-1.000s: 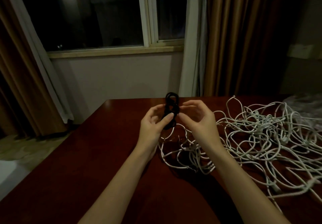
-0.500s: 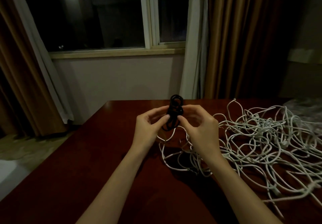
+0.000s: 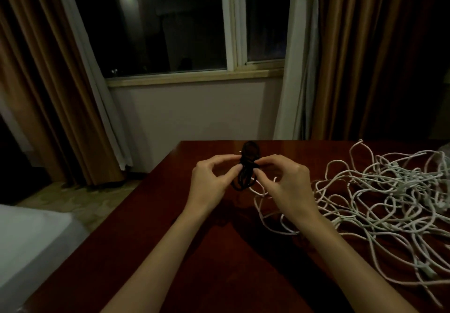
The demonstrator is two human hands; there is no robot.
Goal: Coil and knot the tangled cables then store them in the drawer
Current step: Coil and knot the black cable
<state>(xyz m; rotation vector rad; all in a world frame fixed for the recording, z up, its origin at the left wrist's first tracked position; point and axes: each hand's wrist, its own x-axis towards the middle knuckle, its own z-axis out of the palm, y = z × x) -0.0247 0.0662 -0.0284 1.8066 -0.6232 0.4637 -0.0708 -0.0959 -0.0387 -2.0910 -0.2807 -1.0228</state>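
I see the worktop (image 3: 146, 251) carrying a white tangle (image 3: 379, 203) at 3 o'clock. My left hand (image 3: 209, 183) and right hand (image 3: 287, 183) pinch the black coil (image 3: 247, 166) between them, above the worktop at 12 o'clock.

A coiled cable bundle (image 3: 247, 166) is held above the tabletop (image 3: 170, 251) between two hands, the left hand (image 3: 211, 182) on its left and the right hand (image 3: 286, 186) on its right, fingers (image 3: 235, 172) pinching it at its middle. A tangle of loose cables (image 3: 379, 200) lies on the tabletop to the right, some strands running under the right hand. Behind the tabletop stands a window (image 3: 194, 25) flanked by curtains (image 3: 48, 81). A bed (image 3: 31, 242) sits at lower left.
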